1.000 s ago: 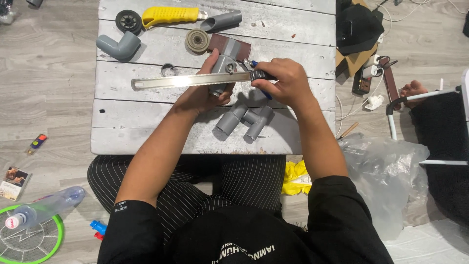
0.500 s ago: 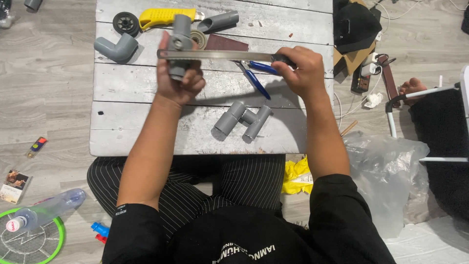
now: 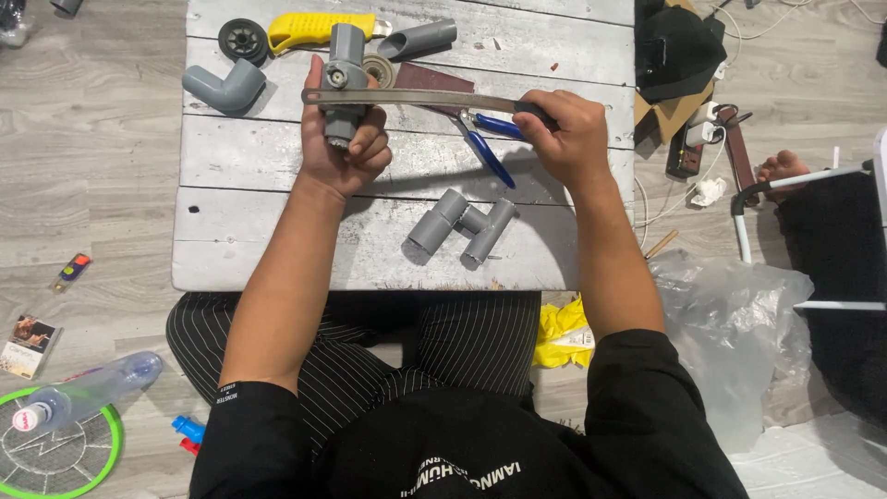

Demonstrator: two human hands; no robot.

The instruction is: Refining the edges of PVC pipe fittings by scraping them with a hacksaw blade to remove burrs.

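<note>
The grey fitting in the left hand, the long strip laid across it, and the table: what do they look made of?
The grey fitting looks like moulded plastic pipe: matte, uniformly grey, with thick walls. The long strip, gripped by the right hand, seems to be metal: thin, flat and straight, with a dull silvery sheen, possibly a blade or a file. The table appears to be wooden planks with worn whitish paint, with grain and seams showing.

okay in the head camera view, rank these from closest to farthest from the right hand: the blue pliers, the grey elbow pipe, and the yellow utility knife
1. Blue pliers: just left of the right hand, beside its fingers.
2. Yellow utility knife: at the table's far edge, well to the left.
3. Grey elbow pipe: near the table's far left corner.
</note>
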